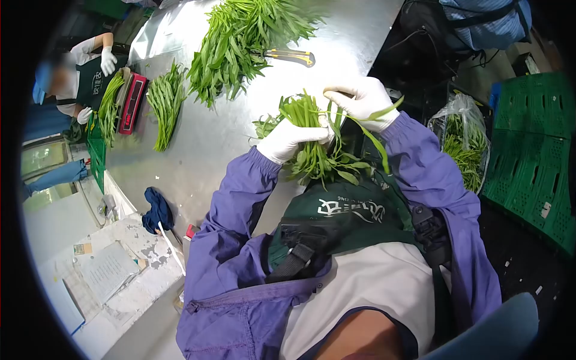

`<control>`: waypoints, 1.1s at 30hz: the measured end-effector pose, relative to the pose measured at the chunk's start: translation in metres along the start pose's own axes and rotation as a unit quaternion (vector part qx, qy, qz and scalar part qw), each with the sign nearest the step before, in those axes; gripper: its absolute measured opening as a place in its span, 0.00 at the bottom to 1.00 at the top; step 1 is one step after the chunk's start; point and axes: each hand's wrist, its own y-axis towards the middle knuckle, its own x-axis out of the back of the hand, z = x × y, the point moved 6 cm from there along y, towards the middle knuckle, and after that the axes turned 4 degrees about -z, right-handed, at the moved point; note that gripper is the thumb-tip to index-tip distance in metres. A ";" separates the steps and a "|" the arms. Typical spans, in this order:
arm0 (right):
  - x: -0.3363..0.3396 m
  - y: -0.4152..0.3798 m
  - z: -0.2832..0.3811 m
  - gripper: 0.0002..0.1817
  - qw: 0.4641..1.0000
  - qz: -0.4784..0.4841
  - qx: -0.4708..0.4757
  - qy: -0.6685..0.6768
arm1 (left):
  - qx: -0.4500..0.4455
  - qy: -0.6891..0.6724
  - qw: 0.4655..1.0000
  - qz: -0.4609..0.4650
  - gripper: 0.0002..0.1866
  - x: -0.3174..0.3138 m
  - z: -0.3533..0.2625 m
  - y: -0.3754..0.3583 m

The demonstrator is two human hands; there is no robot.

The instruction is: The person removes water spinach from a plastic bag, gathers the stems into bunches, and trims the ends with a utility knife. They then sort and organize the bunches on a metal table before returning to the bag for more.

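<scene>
My gloved left hand (289, 141) is wrapped round a bunch of leafy greens (302, 112), its cut stems pointing up and its leaves hanging below the fist. Close beside it on the right, my gloved right hand (362, 99) is closed with thumb and fingertips together. A loose leafy stem (375, 144) trails from that hand, its long narrow leaves hanging to the right of the bunch. Beyond both hands, a large heap of the same greens (240, 45) lies on the metal table (204, 135). A yellow and black box cutter (293, 57) rests against the heap's right side.
At the left, a co-worker in white gloves (108, 62) stands by a red scale (132, 105) with greens beside it. Another bundle of greens (165, 105) lies nearby. Green crates (528, 150) and a plastic bag of greens (465, 144) stand at the right.
</scene>
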 end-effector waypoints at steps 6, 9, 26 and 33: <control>0.026 -0.015 -0.005 0.08 0.998 -0.055 0.003 -0.015 | 0.054 -0.018 0.998 -0.013 0.05 -0.002 0.005 0.000; 0.046 -0.021 -0.024 0.06 0.991 -0.133 -0.023 0.004 | 0.104 -0.004 0.994 -0.033 0.05 0.001 0.015 0.001; 0.024 -0.041 -0.010 0.12 0.979 -0.013 -0.154 0.133 | 0.039 0.063 0.997 -0.017 0.08 -0.022 0.011 0.016; 0.012 -0.030 -0.001 0.08 0.974 -0.006 -0.147 0.171 | 0.029 0.100 0.991 -0.082 0.07 -0.021 0.000 0.009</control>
